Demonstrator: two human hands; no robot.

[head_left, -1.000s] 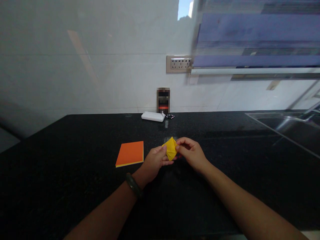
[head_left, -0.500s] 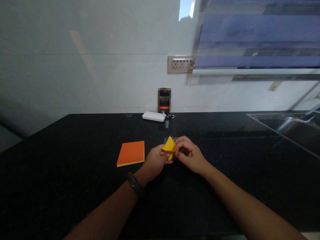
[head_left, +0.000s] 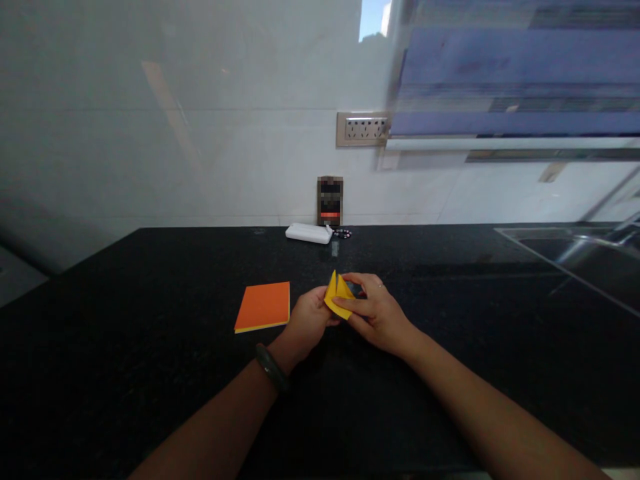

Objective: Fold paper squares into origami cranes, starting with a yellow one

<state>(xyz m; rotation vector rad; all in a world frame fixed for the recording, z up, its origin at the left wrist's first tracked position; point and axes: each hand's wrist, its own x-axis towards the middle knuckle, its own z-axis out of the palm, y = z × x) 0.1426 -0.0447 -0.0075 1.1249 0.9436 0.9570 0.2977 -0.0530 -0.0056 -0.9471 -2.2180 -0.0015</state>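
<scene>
A folded piece of yellow origami paper is held up between both hands over the dark countertop, its two pointed tips upward with a gap between them. My left hand is closed on its left side, some fingers hidden behind the paper. From the right, my right hand grips it, one finger lying across the front of the lower fold and others behind. To the left of my left hand lies a square stack of orange paper with a yellow edge showing beneath.
On the black countertop, a white power bank with a beaded strap lies near the wall. A pixelated upright device leans behind it. A metal sink is at the right; a socket panel is on the wall.
The yellow paper's tip now shows as two separate points instead of one. My right hand's finger has moved across the paper's front. My left hand has hardly moved.
</scene>
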